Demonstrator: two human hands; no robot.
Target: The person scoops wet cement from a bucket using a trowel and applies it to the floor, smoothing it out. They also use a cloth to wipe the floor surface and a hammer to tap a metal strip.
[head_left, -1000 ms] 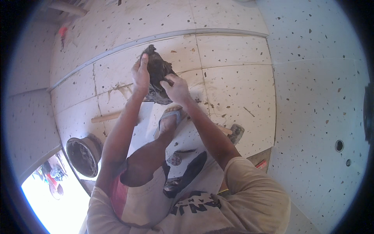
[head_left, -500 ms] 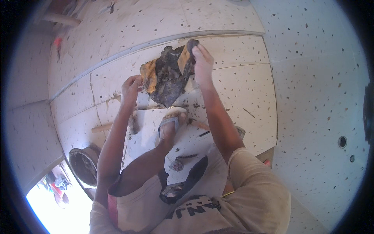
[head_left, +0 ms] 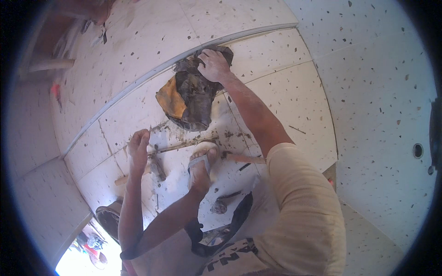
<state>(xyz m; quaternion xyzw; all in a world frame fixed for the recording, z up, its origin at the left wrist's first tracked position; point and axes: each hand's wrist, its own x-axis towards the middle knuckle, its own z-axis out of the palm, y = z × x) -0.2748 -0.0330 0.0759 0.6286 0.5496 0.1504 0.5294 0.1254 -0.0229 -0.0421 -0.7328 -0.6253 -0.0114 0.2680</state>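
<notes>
A crumpled black plastic bag with a yellow-orange panel [head_left: 195, 99] lies on the dusty tiled floor ahead of me. My right hand [head_left: 214, 66] is on its far end, fingers bent over the dark plastic and gripping it. My left hand [head_left: 138, 149] is apart from the bag, lower and to its left. Its fingers are curled with thumb and fingertips together; whatever may be between them is hidden. Dark crumbs of debris [head_left: 230, 135] are scattered on the floor just below the bag.
My sandalled foot [head_left: 199, 165] stands below the bag. Left of it lies a hammer-like tool [head_left: 158, 169] with a wooden handle. A thin rod [head_left: 184, 146] crosses above my toes. A bucket [head_left: 109, 218] stands lower left; a speckled wall [head_left: 377, 106] rises on the right.
My left hand has let go of the bag and moved down and left. My right hand has moved left across the bag, which now rests lower on the floor with its yellow panel spread out.
</notes>
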